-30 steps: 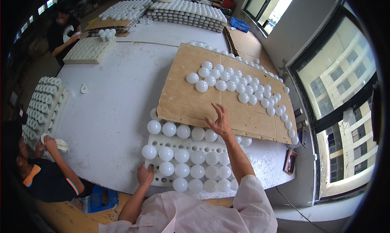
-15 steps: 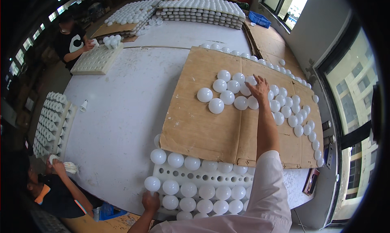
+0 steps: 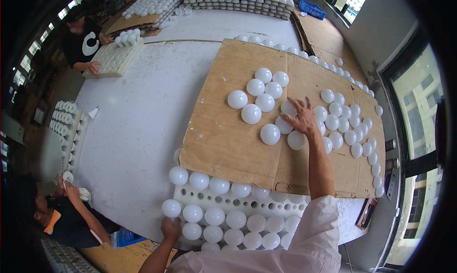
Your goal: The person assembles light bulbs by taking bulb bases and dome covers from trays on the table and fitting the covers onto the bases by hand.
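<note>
Glossy white light-bulb domes (image 3: pixel 270 134) lie loosely grouped on a brown cardboard sheet (image 3: pixel 228 154). My right hand (image 3: pixel 301 118) is over the middle of the sheet, fingers spread, touching a dome (image 3: pixel 287 107) and partly covering the one beside it. Below the cardboard's front edge, a white holed tray (image 3: pixel 223 199) carries rows of the same domes. My left hand (image 3: pixel 171 229) is curled at the tray's left end, just under the end dome (image 3: pixel 171 208). Its fingertips are hidden, so whether it grips that dome or the tray edge is unclear.
More domes stick out under the cardboard's far edge. Stacked trays of domes (image 3: pixel 240 2) stand at the back. A co-worker handles a foam tray (image 3: pixel 116 59) at far left; another, near left, sits by a rack of white parts (image 3: pixel 64 118). A blue crate (image 3: pixel 312 9) is by the window.
My right hand has come nearer to me across the cardboard, and several domes by it have shifted nearer too, leaving a gap behind them. My left hand keeps its place at the tray's end.
</note>
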A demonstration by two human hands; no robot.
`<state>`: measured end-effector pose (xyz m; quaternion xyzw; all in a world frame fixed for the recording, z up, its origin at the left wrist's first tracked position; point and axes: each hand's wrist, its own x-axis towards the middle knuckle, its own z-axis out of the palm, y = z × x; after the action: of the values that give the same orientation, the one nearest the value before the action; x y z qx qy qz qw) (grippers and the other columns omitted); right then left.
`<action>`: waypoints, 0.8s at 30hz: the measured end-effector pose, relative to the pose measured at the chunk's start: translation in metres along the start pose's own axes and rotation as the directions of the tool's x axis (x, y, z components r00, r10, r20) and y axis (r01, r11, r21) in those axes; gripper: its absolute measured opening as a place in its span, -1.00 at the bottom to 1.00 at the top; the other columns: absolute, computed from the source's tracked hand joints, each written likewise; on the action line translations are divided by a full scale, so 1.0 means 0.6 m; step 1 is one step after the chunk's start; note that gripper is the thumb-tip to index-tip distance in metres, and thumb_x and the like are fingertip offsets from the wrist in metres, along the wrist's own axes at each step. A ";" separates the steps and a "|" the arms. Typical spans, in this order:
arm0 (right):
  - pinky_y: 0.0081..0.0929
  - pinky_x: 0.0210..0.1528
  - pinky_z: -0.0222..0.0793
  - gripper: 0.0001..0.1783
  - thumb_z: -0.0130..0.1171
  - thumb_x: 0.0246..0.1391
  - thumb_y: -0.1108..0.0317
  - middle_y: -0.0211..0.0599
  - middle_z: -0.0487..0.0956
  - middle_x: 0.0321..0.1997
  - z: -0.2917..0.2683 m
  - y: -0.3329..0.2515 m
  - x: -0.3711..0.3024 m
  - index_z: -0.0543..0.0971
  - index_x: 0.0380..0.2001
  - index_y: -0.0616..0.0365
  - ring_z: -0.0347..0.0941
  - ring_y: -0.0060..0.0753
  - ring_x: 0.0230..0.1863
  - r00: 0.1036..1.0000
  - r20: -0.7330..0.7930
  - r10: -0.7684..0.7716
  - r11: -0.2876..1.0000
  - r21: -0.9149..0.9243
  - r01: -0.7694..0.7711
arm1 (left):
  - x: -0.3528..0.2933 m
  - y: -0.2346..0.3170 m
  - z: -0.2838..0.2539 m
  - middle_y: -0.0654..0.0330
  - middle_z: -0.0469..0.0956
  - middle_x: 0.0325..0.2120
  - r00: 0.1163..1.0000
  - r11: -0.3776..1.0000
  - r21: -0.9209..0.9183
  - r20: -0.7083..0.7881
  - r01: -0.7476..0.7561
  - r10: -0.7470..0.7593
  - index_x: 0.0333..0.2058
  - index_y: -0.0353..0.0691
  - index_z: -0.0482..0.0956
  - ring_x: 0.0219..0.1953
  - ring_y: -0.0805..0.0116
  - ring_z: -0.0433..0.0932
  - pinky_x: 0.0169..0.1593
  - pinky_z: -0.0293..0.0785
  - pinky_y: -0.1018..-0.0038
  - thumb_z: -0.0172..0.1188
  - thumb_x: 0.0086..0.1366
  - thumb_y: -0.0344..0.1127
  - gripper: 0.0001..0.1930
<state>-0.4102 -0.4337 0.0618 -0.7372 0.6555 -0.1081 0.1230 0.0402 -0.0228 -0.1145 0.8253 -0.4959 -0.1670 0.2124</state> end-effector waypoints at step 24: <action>-0.18 0.43 -0.27 -0.23 0.19 -0.12 -0.12 -0.05 0.40 0.18 0.063 -0.167 0.195 0.41 0.16 0.03 0.14 -0.12 0.31 0.973 -0.001 -0.229 0.971 0.075 0.229 | -0.004 0.004 -0.020 -0.11 0.53 -0.35 0.995 0.998 -0.005 0.080 0.064 -0.063 -0.09 -0.23 0.50 -0.26 -0.09 0.50 -0.18 0.44 0.10 0.23 0.08 -0.19 -0.58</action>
<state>-0.2902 -0.5376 0.0581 -0.8033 0.5610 -0.1430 0.1397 0.0430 -0.0195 -0.1029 0.8324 -0.4769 -0.2084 0.1902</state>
